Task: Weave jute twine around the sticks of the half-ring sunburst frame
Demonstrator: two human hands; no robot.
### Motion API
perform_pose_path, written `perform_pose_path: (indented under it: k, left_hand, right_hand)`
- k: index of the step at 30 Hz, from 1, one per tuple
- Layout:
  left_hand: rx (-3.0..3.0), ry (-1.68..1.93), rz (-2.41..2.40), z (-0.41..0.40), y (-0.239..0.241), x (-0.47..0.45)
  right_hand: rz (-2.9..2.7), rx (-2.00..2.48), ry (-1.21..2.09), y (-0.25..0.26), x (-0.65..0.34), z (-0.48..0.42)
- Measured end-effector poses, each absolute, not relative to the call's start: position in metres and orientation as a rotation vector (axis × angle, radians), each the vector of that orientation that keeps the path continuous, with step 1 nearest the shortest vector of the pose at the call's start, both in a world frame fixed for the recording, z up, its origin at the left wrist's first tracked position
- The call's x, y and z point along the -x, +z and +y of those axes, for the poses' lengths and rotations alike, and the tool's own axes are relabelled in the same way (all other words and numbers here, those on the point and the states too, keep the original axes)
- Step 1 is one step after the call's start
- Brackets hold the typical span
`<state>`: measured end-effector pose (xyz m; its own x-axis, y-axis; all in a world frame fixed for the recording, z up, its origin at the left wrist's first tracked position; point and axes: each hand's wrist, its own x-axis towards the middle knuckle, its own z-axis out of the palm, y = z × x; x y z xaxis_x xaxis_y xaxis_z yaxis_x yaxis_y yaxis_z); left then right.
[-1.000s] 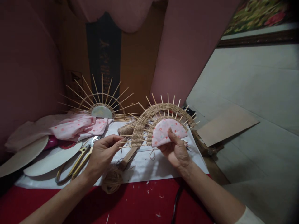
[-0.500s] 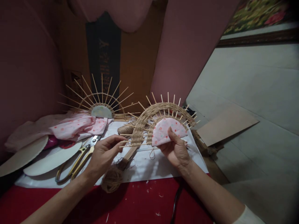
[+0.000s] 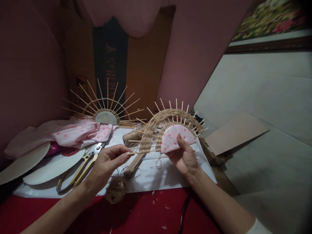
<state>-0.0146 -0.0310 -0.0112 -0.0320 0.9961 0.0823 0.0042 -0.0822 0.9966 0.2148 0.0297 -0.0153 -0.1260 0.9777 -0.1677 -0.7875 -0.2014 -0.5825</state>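
Note:
A half-round woven fan frame [image 3: 147, 136] of twine bands on thin sticks is held up in front of me. Its half-disc centre [image 3: 169, 139] is covered in pink flowered cloth. My right hand [image 3: 184, 156] grips that centre, thumb on the front and fingers behind. Pinched between the thumb and fingers of my left hand [image 3: 119, 157] is the end of a thin stick [image 3: 135, 152] at the frame's lower left. A small twine loop [image 3: 158, 162] hangs below the frame. Behind the frame lies a roll of twine [image 3: 130, 137], partly hidden.
Scissors [image 3: 84, 167] with gold handles lie left, beside white curved boards [image 3: 55, 167] and crumpled pink cloth [image 3: 80, 133]. A second stick frame [image 3: 106, 117] leans against a cardboard box [image 3: 148, 65]. A twine ball [image 3: 116, 190] and a wooden bar [image 3: 134, 166] lie nearer me.
My left hand's fingertips have shifted slightly right along the lower-left sticks and now pinch a stick end. The right hand keeps its hold, and the whole view has shifted slightly.

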Motion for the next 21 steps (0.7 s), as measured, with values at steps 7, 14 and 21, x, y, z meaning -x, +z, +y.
perform_pose_path:
  k: [7, 14, 21]
  left_hand:
    - [-1.315, 1.412, 1.231, -0.0331, -0.0159, 0.0166]
    - [-1.393, 1.412, 1.211, -0.0338, -0.0142, 0.0167]
    - [-1.476, 1.404, 1.242, -0.0371, -0.0150, 0.0182]
  right_hand:
    - [-0.396, 0.602, 1.679, -0.0150, -0.2163, 0.0321]
    - [-0.403, 0.634, 1.670, -0.0154, -0.2175, 0.0319]
    - [-0.383, 0.665, 1.655, -0.0146, -0.2161, 0.0322]
